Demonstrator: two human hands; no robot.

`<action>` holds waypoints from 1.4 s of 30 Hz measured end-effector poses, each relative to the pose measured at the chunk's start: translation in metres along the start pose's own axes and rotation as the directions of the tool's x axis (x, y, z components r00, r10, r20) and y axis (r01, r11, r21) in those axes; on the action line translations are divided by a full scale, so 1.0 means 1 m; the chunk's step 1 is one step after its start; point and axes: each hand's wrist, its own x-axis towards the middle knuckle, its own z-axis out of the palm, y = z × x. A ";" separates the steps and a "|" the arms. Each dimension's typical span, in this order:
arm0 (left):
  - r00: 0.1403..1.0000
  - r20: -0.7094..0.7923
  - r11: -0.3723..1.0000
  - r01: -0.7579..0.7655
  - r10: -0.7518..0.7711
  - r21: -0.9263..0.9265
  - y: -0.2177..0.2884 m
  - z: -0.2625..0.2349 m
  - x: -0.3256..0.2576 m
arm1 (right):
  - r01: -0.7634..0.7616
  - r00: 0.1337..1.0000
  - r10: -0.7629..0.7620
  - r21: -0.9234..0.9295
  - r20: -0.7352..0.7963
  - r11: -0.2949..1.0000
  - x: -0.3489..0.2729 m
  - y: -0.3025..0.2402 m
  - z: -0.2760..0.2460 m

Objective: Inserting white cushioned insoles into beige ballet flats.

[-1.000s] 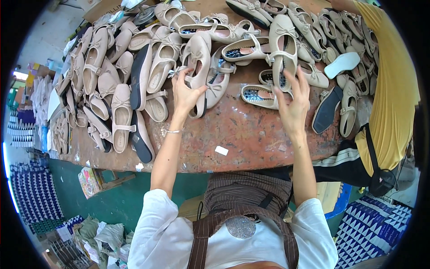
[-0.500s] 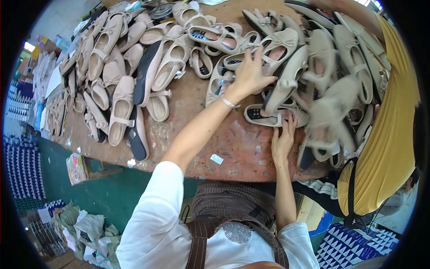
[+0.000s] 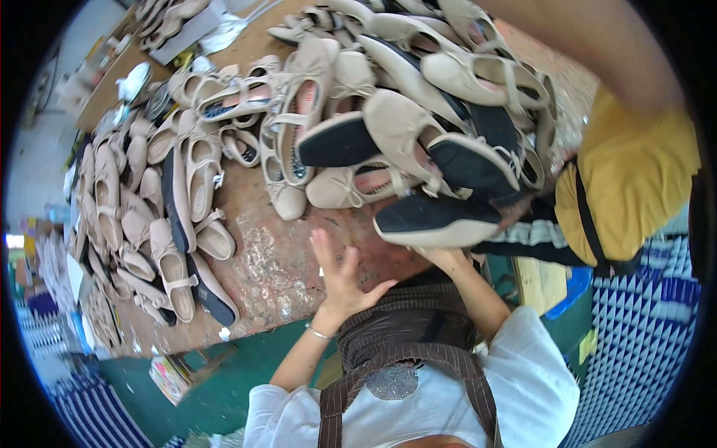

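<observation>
My left hand is open above the near part of the worktable, fingers spread, with nothing in it. At the table's near edge my right hand meets the rim of a beige shoe lying on its side, its black sole showing. That shoe hides most of the right fingers, so their grip is not visible. Just beyond lies a heap of beige strap shoes with small bows. One shoe rests on top, and another is tipped with its dark sole up.
A second group of beige shoes covers the table's left side. On the right, a person in a yellow top reaches a blurred arm over the far right of the table. A blue bin stands below the edge.
My left hand has come back from the shoe pile toward me. Shoes on the right have tumbled nearer, some with soles showing. The view has turned, and the other person's arm has swung.
</observation>
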 end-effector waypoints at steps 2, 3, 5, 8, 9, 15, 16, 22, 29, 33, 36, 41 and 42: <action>0.985 0.128 0.987 -0.131 0.119 0.090 0.022 0.016 0.019 | -0.062 0.998 0.062 0.100 0.000 0.993 0.005 -0.009 -0.023; 0.979 0.171 0.983 -0.135 0.113 0.122 0.029 0.026 0.030 | -0.081 0.997 0.081 0.195 0.011 0.977 0.006 -0.012 -0.027; 0.964 0.208 0.965 -0.200 0.164 0.167 0.036 0.041 0.053 | 0.018 0.979 -0.020 -0.008 -0.203 1.000 0.005 -0.009 -0.017; 0.945 0.250 0.954 -0.255 0.211 0.160 0.039 0.042 0.081 | 0.103 0.973 -0.098 0.012 -0.211 0.995 0.004 0.014 -0.003; 0.940 0.249 0.951 -0.274 0.232 0.147 0.037 0.043 0.088 | 0.072 0.986 -0.057 0.091 -0.156 0.993 0.003 0.021 0.003; 0.921 0.355 0.942 -0.251 0.161 0.224 0.011 0.037 0.113 | -0.083 0.994 0.104 0.353 -0.040 0.932 -0.025 -0.014 -0.005; 0.918 0.359 0.935 -0.265 0.170 0.237 0.009 0.036 0.115 | 0.002 0.994 0.035 0.328 -0.106 0.945 -0.031 -0.018 0.001; 0.938 0.298 0.917 -0.265 0.174 0.299 0.015 0.033 0.123 | 0.210 0.912 -0.100 0.242 -0.398 0.947 -0.041 -0.007 0.041; 0.966 -0.022 0.838 -0.212 0.258 0.502 0.038 -0.005 0.194 | 0.266 0.735 -0.282 -0.120 -0.617 0.957 -0.039 0.001 0.060; 0.899 -0.373 0.789 0.052 0.230 0.612 0.035 -0.049 0.248 | 0.274 0.741 -0.309 -0.152 -0.596 0.950 -0.040 -0.003 0.057; 0.871 -0.466 0.827 0.143 0.156 0.544 0.036 -0.081 0.231 | 0.269 0.741 -0.312 -0.162 -0.595 0.949 -0.039 0.002 0.063; 0.831 -0.542 0.681 0.322 0.129 0.657 -0.005 -0.130 0.063 | 0.278 0.704 -0.341 -0.201 -0.623 0.939 -0.031 0.010 0.072; 0.800 -0.600 0.648 0.445 0.022 0.618 -0.014 -0.147 0.007 | 0.301 0.704 -0.352 -0.190 -0.617 0.935 -0.029 0.005 0.073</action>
